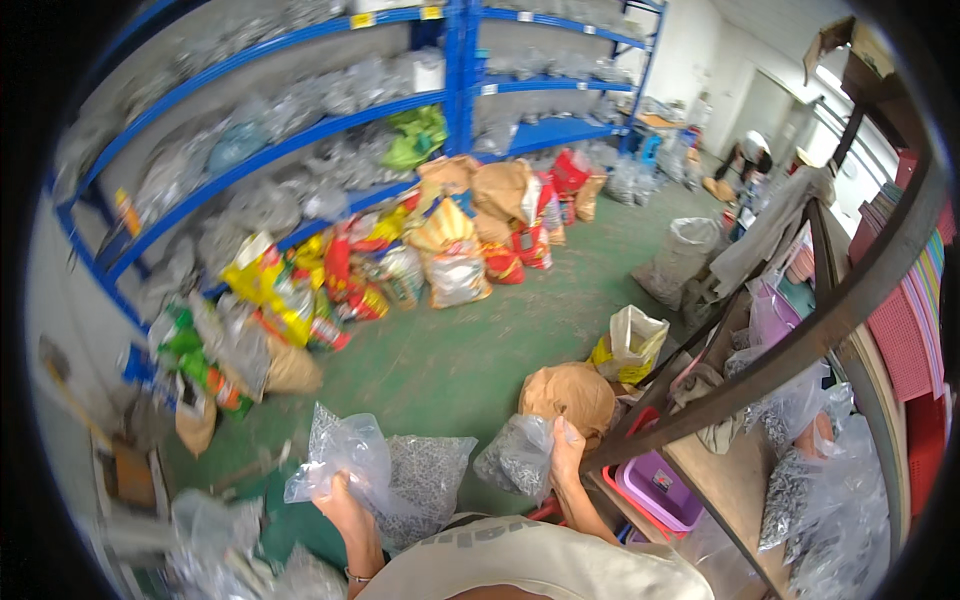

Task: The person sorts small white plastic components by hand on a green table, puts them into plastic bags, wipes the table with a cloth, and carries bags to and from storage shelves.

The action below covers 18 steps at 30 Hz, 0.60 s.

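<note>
My left hand (pixel 346 512) is closed on a clear plastic bag (pixel 352 448), whose loose film stands up above the fingers. Right beside it lies a fuller clear bag of small grey parts (pixel 428 482); whether the two are one bag I cannot tell. My right hand (pixel 567 452) grips the gathered neck of a smaller clear bag of grey parts (pixel 515 458), which hangs to the left of the fingers. The parts are too small to name. Just beyond that hand stands a large brown sack (pixel 570 398).
Blue shelving (pixel 290 215) loaded with clear bags runs along the far wall, colourful sacks (pixel 345 270) heaped before it. At right, a wooden rack (pixel 715 475) holds more bags and a purple basket (pixel 660 485). A yellow-and-white sack (pixel 632 345) stands nearby. A person (pixel 750 155) bends down far back.
</note>
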Each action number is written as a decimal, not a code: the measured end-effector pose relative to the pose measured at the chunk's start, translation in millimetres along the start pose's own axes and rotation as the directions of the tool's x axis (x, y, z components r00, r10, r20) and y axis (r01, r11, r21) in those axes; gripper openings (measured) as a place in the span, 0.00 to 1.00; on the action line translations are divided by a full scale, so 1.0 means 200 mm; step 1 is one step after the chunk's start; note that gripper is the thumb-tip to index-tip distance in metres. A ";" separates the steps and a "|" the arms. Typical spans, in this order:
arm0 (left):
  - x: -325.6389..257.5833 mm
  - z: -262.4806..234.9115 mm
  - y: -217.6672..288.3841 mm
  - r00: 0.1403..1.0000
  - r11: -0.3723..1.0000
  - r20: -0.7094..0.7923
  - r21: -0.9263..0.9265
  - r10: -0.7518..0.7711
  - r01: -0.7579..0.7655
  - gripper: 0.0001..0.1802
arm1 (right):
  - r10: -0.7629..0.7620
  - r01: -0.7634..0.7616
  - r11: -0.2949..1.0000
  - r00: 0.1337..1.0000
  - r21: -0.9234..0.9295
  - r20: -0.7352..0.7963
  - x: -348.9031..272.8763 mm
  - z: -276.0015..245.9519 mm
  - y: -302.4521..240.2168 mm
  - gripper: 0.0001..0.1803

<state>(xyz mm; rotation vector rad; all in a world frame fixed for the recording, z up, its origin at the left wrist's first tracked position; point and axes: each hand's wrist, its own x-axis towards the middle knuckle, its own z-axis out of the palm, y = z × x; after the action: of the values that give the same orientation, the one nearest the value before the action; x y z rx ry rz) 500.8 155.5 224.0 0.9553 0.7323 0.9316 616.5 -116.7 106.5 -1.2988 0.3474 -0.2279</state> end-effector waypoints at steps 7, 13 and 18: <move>0.80 0.91 -0.47 0.960 0.996 0.265 0.039 -0.086 0.078 0.15 | 0.012 0.060 0.990 0.864 0.127 -0.504 0.70 0.05 0.23 0.17; 1.29 1.64 -0.98 0.889 0.945 0.390 0.303 -0.241 0.124 0.15 | 0.004 -0.057 0.998 0.580 -0.036 -0.814 1.01 0.01 0.31 0.21; 1.64 2.20 -1.47 0.861 0.932 0.405 0.308 -0.309 0.190 0.15 | -0.016 0.032 0.999 0.416 -0.004 -0.909 1.50 -0.03 0.38 0.22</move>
<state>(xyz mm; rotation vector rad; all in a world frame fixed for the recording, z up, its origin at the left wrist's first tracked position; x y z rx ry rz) 1107.6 218.6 97.0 1.2187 0.5693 0.3619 889.8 -209.2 -5.0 -1.0445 1.2802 -0.9985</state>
